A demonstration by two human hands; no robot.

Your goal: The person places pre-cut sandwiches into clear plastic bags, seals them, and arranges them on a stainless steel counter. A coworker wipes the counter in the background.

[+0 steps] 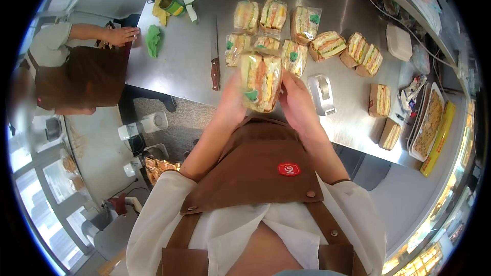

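A cut sandwich in clear wrap [262,82] is held upright between my two hands, in front of my apron and above the table's near edge. My left hand [233,99] grips its left side and is blurred. Around its right side are the fingers of my right hand [294,97], partly hidden behind it. The wrap bears a green sticker. Just beyond stand several more wrapped sandwiches [245,17], some with the same sticker. To the right are unwrapped sandwich halves in brown paper [328,46]. A white tape dispenser [322,94] sits beside my right hand.
A long knife with a wooden handle [215,73] lies left of the sandwiches on the steel table [184,65]. Farther left are a green cloth [153,41] and a tin can [171,5]. A tray of crumbly food [427,126] stands far right. Another person [80,73] stands at the left.
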